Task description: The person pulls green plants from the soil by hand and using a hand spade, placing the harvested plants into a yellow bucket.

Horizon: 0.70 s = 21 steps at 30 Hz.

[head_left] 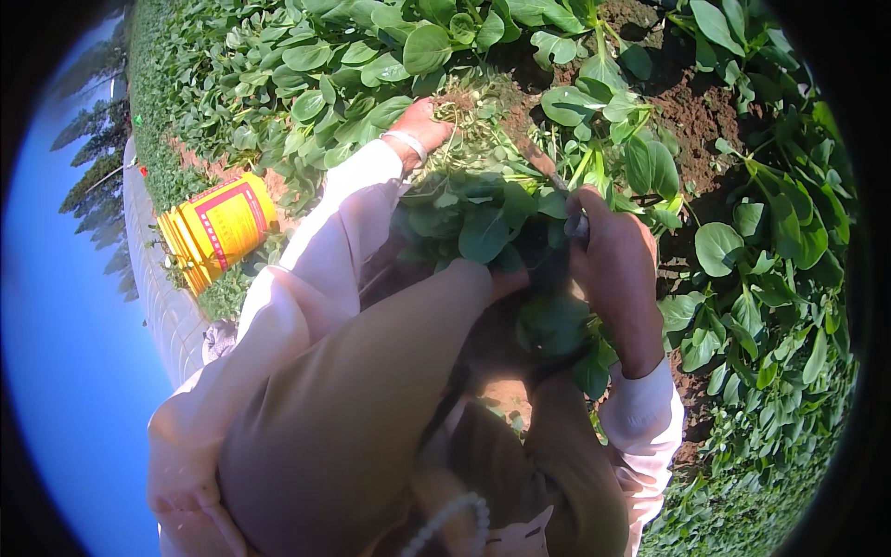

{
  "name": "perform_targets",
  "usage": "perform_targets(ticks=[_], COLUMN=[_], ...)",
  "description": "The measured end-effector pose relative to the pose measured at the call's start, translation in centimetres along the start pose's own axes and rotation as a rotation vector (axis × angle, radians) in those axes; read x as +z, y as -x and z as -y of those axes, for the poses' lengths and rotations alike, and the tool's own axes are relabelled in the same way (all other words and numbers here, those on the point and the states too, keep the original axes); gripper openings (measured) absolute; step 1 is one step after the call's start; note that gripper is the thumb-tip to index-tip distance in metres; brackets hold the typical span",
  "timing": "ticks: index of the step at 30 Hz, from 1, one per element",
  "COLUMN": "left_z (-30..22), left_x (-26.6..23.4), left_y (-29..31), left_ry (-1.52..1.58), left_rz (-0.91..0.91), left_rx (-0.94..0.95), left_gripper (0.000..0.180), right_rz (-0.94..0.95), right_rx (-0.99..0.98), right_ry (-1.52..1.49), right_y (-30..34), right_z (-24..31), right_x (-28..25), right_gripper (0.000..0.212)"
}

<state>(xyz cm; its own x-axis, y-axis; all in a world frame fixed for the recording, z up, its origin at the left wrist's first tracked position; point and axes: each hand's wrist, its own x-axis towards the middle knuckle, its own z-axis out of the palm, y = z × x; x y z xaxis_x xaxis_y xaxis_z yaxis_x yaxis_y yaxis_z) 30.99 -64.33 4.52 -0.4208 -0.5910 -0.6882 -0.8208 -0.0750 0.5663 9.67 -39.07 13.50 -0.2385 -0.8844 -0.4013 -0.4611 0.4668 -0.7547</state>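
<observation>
My left hand (422, 128), with a white band at the wrist, is closed on a clump of pale, thin-stemmed weeds (471, 116) with soil about the roots. My right hand (614, 265) grips the handle of a small hand tool with a narrow, rusty-looking metal blade (538, 156). The blade points up and left toward the weeds; its tip is blurred against the soil, so I cannot tell its full shape. Broad-leaved green vegetable plants (487, 227) stand just below the weeds, between my hands. Another leafy plant (603, 102) grows close beyond the blade.
A yellow bucket (223, 227) with a red-edged label stands at the left, among low greens. Rows of leafy plants (780, 232) run along the right, with reddish-brown soil (701, 125) between them. My bent knees (371, 371) are close below my hands. Trees (97, 153) rise at far left.
</observation>
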Motion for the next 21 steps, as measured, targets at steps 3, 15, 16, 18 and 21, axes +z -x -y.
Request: perform_targets(ticks=[3, 15, 16, 18, 21], left_z=[1.5, 3.4, 3.1, 3.2, 4.9], left_x=[0.2, 1.5, 1.8, 1.6, -1.1], left_y=[-0.7, 0.2, 0.3, 0.3, 1.9], left_ry=[0.147, -0.173, -0.124, 0.092, 0.399], left_rz=[-0.039, 0.097, 0.093, 0.006, -0.063], left_rx=[-0.093, 0.105, 0.081, -0.057, -0.203], left_gripper=[0.055, 0.043, 0.044, 0.050, 0.059], right_rz=[-0.031, -0.051, -0.066, -0.128, -0.024], right_rx=[-0.029, -0.113, -0.102, -0.111, -0.040], right_ry=[0.011, 0.015, 0.017, -0.054, -0.194], right_y=[-0.1, -2.3, -2.4, -2.6, -0.8], right_z=[-0.7, -1.0, -1.2, -1.7, -1.5], right_x=[1.9, 4.2, 4.0, 3.6, 1.1], right_gripper=[0.029, 0.026, 0.027, 0.026, 0.024])
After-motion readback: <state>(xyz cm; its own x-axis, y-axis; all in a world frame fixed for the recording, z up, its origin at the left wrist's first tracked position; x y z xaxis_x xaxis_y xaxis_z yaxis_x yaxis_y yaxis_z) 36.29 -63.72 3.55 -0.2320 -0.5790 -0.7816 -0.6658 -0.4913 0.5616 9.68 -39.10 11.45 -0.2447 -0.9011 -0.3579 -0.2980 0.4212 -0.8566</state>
